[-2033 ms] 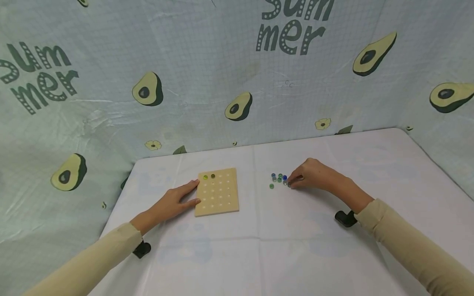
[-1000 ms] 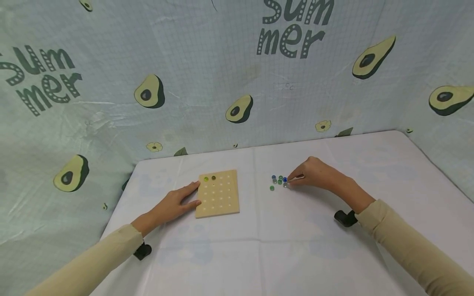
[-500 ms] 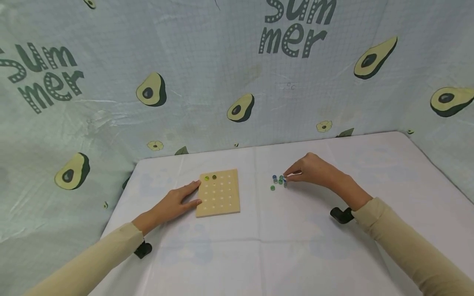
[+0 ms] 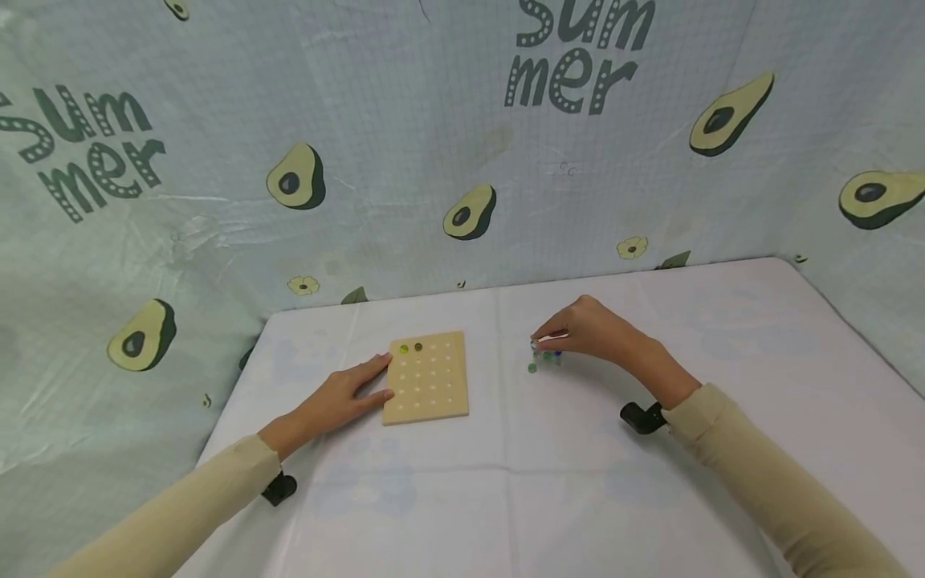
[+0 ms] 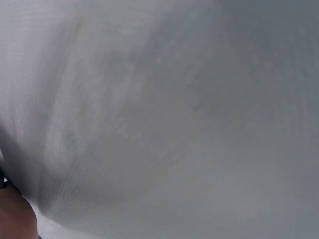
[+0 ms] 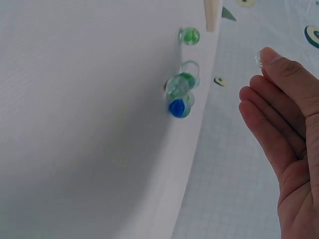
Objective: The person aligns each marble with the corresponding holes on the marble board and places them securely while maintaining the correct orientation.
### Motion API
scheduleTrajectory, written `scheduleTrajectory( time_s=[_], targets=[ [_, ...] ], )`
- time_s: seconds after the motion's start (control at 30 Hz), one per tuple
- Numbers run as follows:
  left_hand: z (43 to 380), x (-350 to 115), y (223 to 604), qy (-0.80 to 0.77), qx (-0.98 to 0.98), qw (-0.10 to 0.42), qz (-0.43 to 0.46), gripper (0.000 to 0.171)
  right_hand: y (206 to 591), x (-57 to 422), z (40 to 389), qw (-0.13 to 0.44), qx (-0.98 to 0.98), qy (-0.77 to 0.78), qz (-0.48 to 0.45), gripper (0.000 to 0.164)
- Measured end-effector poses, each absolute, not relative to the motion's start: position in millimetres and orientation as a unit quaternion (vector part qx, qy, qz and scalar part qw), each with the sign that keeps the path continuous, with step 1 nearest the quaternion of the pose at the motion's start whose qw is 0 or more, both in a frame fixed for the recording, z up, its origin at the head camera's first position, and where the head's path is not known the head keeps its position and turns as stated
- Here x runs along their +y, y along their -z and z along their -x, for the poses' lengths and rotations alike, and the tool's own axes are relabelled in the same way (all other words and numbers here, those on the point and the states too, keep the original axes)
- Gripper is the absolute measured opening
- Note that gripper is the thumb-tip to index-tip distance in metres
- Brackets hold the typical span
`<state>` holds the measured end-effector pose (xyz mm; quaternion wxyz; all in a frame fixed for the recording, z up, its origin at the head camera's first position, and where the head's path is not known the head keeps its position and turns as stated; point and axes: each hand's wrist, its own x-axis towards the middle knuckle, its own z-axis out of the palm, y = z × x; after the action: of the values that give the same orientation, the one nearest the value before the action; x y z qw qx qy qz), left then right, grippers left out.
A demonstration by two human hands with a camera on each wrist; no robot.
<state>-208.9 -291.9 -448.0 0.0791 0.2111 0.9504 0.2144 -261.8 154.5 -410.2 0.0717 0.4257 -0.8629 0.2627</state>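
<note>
A pale wooden board [image 4: 441, 385] with rows of small hollows lies on the table. Two marbles, one yellow-green [image 4: 404, 349] and one dark amber [image 4: 418, 347], sit in its far-left hollows. My left hand [image 4: 354, 389] rests at the board's left edge, thumb and fingers spread. Over the loose marbles, my right hand [image 4: 588, 327] pinches a clear glass marble [image 6: 258, 59] between thumb and forefinger. Below it in the right wrist view lie a green marble [image 6: 190, 36], a blue one [image 6: 177, 107] and several clear-green ones [image 6: 177, 86]. The left wrist view shows mostly blurred cloth.
A white cloth covers the table [image 4: 462, 498]. Behind it hangs a pale curtain [image 4: 390, 120] printed with avocados and lettering. The table's far edge runs along the curtain's foot.
My right hand has moved left across the marble cluster and lifted slightly, now holding a marble at its fingertips. My left hand and the board have stayed in place.
</note>
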Motion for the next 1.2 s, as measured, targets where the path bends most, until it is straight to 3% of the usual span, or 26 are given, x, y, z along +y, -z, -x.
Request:
scheduleTrajectory(
  time_s=[0.73,1.2],
  targets=[
    [211,-292,448,-0.215,0.951,0.095,-0.202,0.081,407,112,269,0.097,-0.838,-0.26,-0.47,0.017],
    [211,-293,449,-0.213,0.951,0.094,-0.202,0.081,407,102,270,0.084,-0.836,-0.282,-0.463,0.017]
  ],
)
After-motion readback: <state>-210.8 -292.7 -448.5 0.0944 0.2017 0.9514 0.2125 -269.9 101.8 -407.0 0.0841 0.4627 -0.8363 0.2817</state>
